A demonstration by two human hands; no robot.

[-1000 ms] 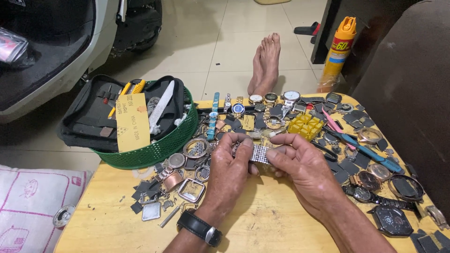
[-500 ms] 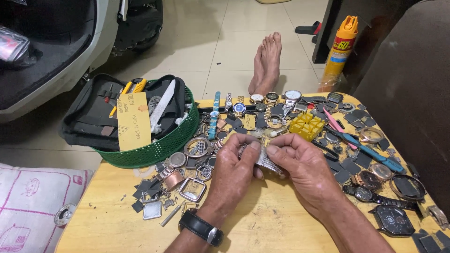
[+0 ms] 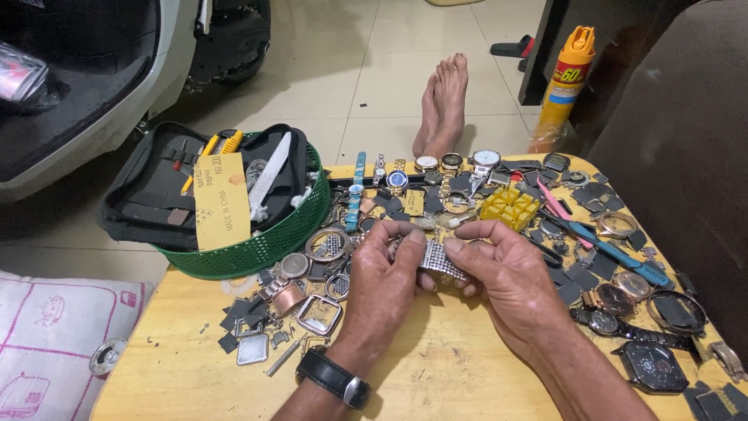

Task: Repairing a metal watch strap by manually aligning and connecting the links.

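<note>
My left hand (image 3: pixel 387 284) and my right hand (image 3: pixel 506 273) meet over the middle of a yellow wooden table (image 3: pixel 436 374). Between them they grip a silver metal mesh watch band (image 3: pixel 438 260), each hand pinching one end with thumb and fingers. A black wristwatch (image 3: pixel 333 377) is strapped on my left wrist. Just left of my left hand lie loose watch cases (image 3: pixel 319 314) and bezels (image 3: pixel 327 244).
A green basket (image 3: pixel 261 245) with a black tool pouch stands at the back left. Watches, straps and parts cover the table's back and right side, with a yellow holder block (image 3: pixel 508 207). A spray can (image 3: pixel 562 82) and a bare foot (image 3: pixel 442 101) lie beyond the table.
The hands have shifted slightly and turned the mesh band between the fingers; it stays held over the same spot of the table.
</note>
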